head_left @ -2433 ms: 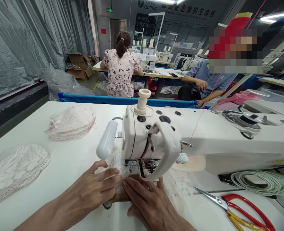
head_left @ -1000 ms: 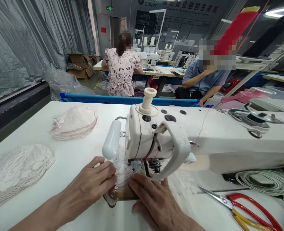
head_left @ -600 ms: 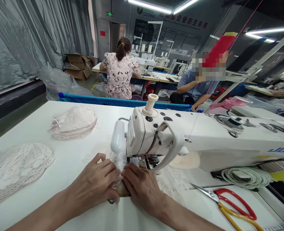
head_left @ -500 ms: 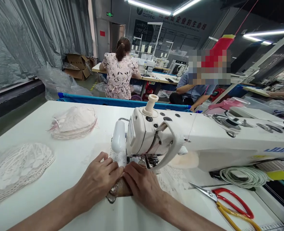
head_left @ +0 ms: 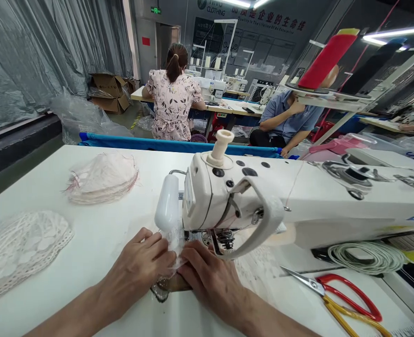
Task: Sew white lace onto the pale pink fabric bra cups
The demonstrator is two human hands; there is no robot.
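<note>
A white sewing machine (head_left: 242, 196) spans the middle and right of the head view. Sheer white lace fabric (head_left: 174, 241) lies at its needle area, and more of it spreads on the table to the right, under the machine arm. My left hand (head_left: 142, 262) pinches the lace just left of the needle area, fingers curled. Close beside it, my right hand (head_left: 210, 276) presses its bent fingers on the lace in front of the presser foot. The machine hides the needle, and the fingertips are partly hidden.
Two stacks of white pieces, one of plain cloth (head_left: 103, 180) and one of lace (head_left: 24, 252), lie at left. Red-and-yellow scissors (head_left: 347, 299) and a coiled cord (head_left: 366, 257) lie at right. Two people sit beyond the blue cloth edge (head_left: 179, 145).
The camera view has shifted slightly, so the machine and scissors appear farther right. My hands have parted slightly, and more lace shows between them.
</note>
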